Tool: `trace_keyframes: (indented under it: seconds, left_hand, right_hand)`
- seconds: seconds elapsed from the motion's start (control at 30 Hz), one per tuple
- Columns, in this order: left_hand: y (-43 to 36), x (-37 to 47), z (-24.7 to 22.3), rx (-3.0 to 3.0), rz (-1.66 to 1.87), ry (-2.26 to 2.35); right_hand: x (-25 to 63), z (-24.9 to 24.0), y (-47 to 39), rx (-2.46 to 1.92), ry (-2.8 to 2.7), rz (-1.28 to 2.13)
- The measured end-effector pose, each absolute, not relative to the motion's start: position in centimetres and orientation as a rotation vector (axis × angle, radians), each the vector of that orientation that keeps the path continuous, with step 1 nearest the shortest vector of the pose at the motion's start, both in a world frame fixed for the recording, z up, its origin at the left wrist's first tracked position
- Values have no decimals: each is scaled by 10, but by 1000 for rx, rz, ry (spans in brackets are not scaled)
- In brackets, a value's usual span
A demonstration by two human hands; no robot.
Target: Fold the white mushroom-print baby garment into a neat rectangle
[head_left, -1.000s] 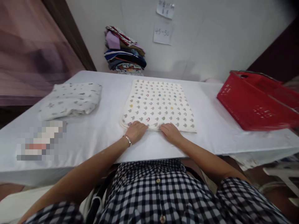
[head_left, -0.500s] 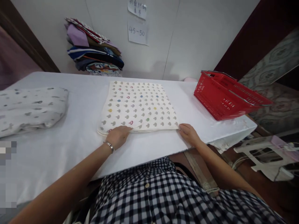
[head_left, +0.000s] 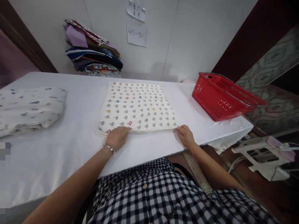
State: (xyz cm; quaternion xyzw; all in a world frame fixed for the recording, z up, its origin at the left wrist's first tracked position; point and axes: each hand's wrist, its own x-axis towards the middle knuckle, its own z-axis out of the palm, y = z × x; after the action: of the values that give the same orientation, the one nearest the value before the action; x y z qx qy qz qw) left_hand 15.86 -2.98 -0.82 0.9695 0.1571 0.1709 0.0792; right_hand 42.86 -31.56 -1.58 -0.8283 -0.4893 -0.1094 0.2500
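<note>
A folded cream cloth (head_left: 137,105) printed with small mushrooms lies flat in several layers on the white-covered table (head_left: 80,102). At its near edge, left of the middle, my left hand (head_left: 117,137) grips the layers, fingers on top and closed on the edge. My right hand (head_left: 185,136) pinches the near right corner of the same cloth between thumb and fingers. The layers show as a thin stack along the near edge between both hands.
A red plastic basket (head_left: 224,98) stands at the table's right end. Another white patterned cloth (head_left: 32,109) lies bunched at the left. Folded clothes (head_left: 93,49) are piled against the wall at the back. A white stool (head_left: 263,155) stands beyond the right edge.
The whole view has shifted slightly. Both hands stay at the cloth's near edge, and the cloth lies as before.
</note>
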Motion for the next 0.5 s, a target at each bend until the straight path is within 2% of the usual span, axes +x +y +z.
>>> trace_keyframes:
  seconds: [0.5]
  left_hand:
    - [-29,158,-13,2882,571,445]
  right_hand:
    - [428,-15,-301,-2410,-1361,-492]
